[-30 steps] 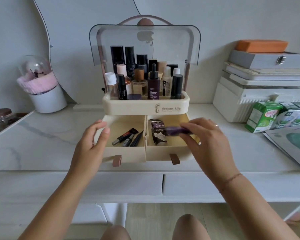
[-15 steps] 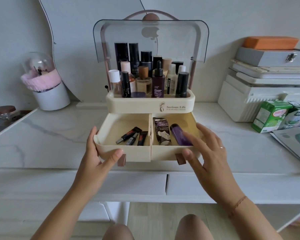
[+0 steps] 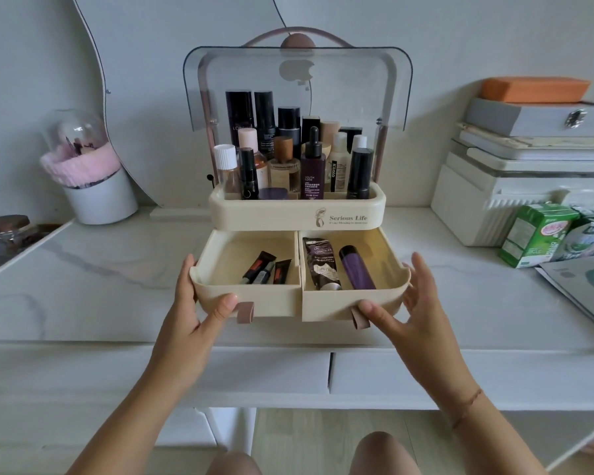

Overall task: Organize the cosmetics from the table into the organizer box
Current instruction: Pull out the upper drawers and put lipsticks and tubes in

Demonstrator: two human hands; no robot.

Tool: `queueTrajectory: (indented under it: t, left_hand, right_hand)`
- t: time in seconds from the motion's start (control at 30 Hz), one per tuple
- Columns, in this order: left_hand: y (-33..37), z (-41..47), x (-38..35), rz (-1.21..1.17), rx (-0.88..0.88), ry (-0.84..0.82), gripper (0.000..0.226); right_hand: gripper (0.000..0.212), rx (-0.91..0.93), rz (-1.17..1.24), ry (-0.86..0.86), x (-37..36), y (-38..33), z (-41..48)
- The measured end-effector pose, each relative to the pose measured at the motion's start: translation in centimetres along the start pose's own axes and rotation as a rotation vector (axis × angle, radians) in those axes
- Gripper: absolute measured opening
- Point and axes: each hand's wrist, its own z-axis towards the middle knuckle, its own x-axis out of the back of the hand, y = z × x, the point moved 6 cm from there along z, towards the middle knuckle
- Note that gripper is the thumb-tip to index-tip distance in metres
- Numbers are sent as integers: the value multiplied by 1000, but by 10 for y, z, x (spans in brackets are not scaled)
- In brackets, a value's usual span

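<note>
The cream organizer box (image 3: 297,214), lid raised, bottles upright on top, both drawers open holding tubes (image 3: 323,265).

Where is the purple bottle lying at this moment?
In the head view, the purple bottle lies in the organizer's open right drawer, just right of the dark tube, with the right hand at the drawer's front corner.

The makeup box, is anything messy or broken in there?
Nothing looks broken or spilled. Both drawers of the organizer are pulled out, tubes lying flat inside, and its clear lid is flipped up. Bottles on top stand upright.
</note>
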Motion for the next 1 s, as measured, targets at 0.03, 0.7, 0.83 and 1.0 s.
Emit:
queueTrajectory:
  t: [0.03,0.7,0.83,1.0]
  left_hand:
    - [1,4,-2,23,-4,11,94]
    - [-28,75,-31,53,45,94,58]
    - [-35,75,-32,44,74,77,58]
    - [-38,69,-28,33,69,82,46]
  right_hand:
    - [93,-1,18,-14,-3,3,6]
    - [46,-125,-71,349,-29,26,54]
    - [27,-321,268,140,-76,23,38]
    - [28,-656,443,-226,-126,12,49]
